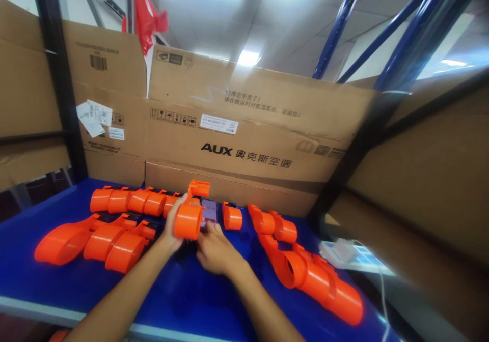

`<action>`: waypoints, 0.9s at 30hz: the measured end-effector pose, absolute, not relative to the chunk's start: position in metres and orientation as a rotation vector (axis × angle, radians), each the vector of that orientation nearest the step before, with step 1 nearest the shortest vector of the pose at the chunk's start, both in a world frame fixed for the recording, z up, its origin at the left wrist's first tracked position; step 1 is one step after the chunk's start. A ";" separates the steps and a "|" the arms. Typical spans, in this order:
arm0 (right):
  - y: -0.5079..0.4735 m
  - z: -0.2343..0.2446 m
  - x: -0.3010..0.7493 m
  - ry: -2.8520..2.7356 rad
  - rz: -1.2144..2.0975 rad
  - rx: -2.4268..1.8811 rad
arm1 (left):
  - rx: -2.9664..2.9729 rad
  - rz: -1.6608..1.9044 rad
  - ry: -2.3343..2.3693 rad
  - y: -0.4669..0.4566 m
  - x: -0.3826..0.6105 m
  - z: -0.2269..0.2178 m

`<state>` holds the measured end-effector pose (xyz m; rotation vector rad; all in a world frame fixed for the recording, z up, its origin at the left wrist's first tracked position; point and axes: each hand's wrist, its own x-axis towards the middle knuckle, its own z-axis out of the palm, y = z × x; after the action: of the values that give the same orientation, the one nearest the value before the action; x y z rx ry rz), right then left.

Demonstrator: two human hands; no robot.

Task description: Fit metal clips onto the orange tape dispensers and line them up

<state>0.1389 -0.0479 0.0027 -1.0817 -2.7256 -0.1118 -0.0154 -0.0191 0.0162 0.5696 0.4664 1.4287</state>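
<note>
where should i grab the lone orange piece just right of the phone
Probably by the round barrel of the orange piece, from its right side: the curved wall faces the camera, the slimmer part lies behind, and the phone sits close on its left.

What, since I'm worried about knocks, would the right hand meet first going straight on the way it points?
Probably the phone, just ahead of the right hand; the orange piece in the left hand is close to that line, depth unclear.

A person's left hand [173,226] holds an orange cylindrical part [186,224] over a blue bench [183,301], right hand [216,248] just beside it, similar parts [124,252] flanking both, AUX-printed cardboard [252,125] behind.
</note>
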 end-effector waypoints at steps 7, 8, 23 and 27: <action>-0.052 -0.002 0.145 -2.660 -0.010 -0.965 | 0.627 1.351 0.407 -0.021 -0.009 0.013; -0.052 -0.002 0.145 -2.659 0.003 -0.976 | 0.637 1.339 0.414 -0.022 -0.008 0.012; -0.055 -0.006 0.149 -2.593 0.096 -0.998 | 0.838 1.380 0.367 -0.027 -0.005 0.012; -0.056 -0.004 0.151 -2.506 0.197 -0.919 | 0.800 1.452 0.393 -0.027 -0.007 0.012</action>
<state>0.1507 -0.0557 -0.0042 -0.9190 -2.5061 0.1967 -0.0066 -0.0271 0.0117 0.7998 0.3927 1.4523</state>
